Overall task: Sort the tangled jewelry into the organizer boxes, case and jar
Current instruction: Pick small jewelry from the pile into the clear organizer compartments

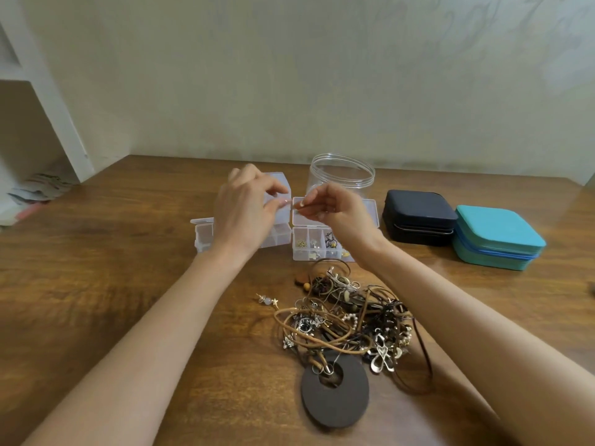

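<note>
**Q:** Where is the unsorted stock, and how will it handle?

**A:** Nearest lies a dark disc pendant [335,392], flat on the table [96,284]. It looks rigid and is probably the heaviest item, so lift it by the rim, not the cord. Just beyond and touching it is the tangled jewelry [347,320], made up of soft leather cords, thin chains and small metal charms. Expect light, limp strands that snag easily. Take hold at a charm or clasp and ease it out. Pulling on a cord would likely tighten the knot.

**Q:** What are the hands doing?

**A:** Both are raised beyond the tangle. The right hand [335,207] pinches a small piece [294,206] between thumb and forefinger. The left hand [244,207] pinches it from the other side. The piece is too small to identify. It is probably light and easy to drop, so keep it over a compartment.

**Q:** What are the destinations?

**A:**
- **Right organizer box** [309,246]: open, below the right hand, with several compartments already holding small items.
- **Left organizer box** [277,236]: open, partly under the left hand.
- **Black case** [418,217] and **teal case** [495,236]: further right, side by side, both closed.
- **Jar** [341,175]: farthest, clear, with no lid on.
</note>
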Demonstrator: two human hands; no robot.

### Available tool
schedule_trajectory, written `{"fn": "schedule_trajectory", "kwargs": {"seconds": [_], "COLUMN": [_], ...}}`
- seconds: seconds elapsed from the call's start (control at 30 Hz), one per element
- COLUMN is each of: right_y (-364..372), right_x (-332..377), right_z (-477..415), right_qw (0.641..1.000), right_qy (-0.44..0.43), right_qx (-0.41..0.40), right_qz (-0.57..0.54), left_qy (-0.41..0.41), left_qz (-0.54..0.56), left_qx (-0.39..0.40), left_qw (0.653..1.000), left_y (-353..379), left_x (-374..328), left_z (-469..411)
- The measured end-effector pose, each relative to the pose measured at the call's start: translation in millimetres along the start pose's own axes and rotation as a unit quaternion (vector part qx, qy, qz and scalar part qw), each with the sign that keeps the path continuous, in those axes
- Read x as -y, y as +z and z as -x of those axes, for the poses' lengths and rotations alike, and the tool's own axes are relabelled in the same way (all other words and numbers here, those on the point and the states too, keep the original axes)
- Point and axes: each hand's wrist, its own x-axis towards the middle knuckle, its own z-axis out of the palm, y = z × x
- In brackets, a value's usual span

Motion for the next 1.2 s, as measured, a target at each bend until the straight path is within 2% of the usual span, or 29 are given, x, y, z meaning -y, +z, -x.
{"fn": "schedule_trajectory", "kwargs": {"seconds": [0.17, 0.5, 0.77, 0.83, 0.9, 0.97, 1.03, 1.1, 1.13, 1.2], "right_y": [14.8, 20.4, -10.3, -23.0, -32.2, -37.2, -38.2, -37.0, -36.7, -39.2], "right_x": [-8.2, -13.0, 6.3, 9.7, 10.3, 9.6, 9.5, 10.8, 11.4, 11.6], "right_z": [-7.2, -6.6, 7.4, 15.9, 25.9, 33.7, 38.5, 40.0, 39.9, 37.3], "right_qw": [0.997, 0.998, 0.997, 0.994, 0.993, 0.989, 0.980, 0.970, 0.968, 0.961], "right_qy": [-0.020, -0.030, -0.037, -0.045, -0.045, -0.042, -0.043, -0.048, -0.049, -0.044], "right_qx": [0.020, -0.008, -0.044, -0.054, -0.039, -0.018, 0.004, 0.020, 0.025, 0.030], "right_qz": [0.077, 0.054, 0.052, 0.079, 0.099, 0.143, 0.196, 0.236, 0.247, 0.271], "left_qy": [-0.009, -0.006, -0.034, -0.059, -0.079, -0.078, -0.086, -0.113, -0.118, -0.105], "left_qz": [-0.001, 0.006, 0.034, 0.022, 0.013, -0.011, -0.045, -0.072, -0.085, -0.111], "left_qx": [-0.050, -0.068, -0.048, 0.029, 0.199, 0.402, 0.553, 0.628, 0.642, 0.645], "left_qw": [0.999, 0.998, 0.998, 0.998, 0.977, 0.912, 0.827, 0.767, 0.753, 0.749], "left_y": [-1.8, -1.8, -11.6, -22.7, -38.6, -52.5, -58.1, -54.5, -50.9, -42.8], "left_x": [6.7, 6.2, -2.5, -6.1, -8.4, -8.7, -9.4, -12.1, -14.0, -17.0], "left_z": [-1.5, -1.1, 1.2, 0.2, -1.1, -1.1, 2.6, 7.2, 9.6, 12.8]}}
